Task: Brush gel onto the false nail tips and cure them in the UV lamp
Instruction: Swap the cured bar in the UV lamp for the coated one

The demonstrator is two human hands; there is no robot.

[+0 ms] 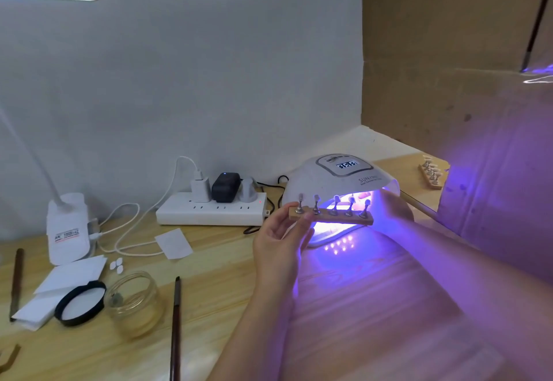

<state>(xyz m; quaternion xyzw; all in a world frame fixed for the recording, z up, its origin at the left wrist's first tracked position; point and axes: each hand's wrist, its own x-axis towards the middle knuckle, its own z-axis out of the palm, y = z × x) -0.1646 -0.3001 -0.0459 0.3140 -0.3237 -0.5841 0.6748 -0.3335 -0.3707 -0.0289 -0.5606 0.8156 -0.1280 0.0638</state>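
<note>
Fingers of the left hand (281, 237) pinched the wooden holder (330, 216) at its 9 o'clock end, 5 nail tips (336, 199) upright before the lit UV lamp (338, 180); the right hand (392, 207) reached inside, its grip hidden from me.

Nail holder (330, 218) before UV lamp (338, 180); brush (176, 326) left.

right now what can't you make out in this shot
- Head view: the right hand fingers, washed out by glare at the UV lamp mouth and partly behind the wooden strip, so its grip is unclear.
- Lamp display: digits too blurred to read.
- Gel on the nail tips: too small and glare-lit to judge.
- Second strip at the far right: tips too small.
- Desk lamp base label: blurred.
</note>
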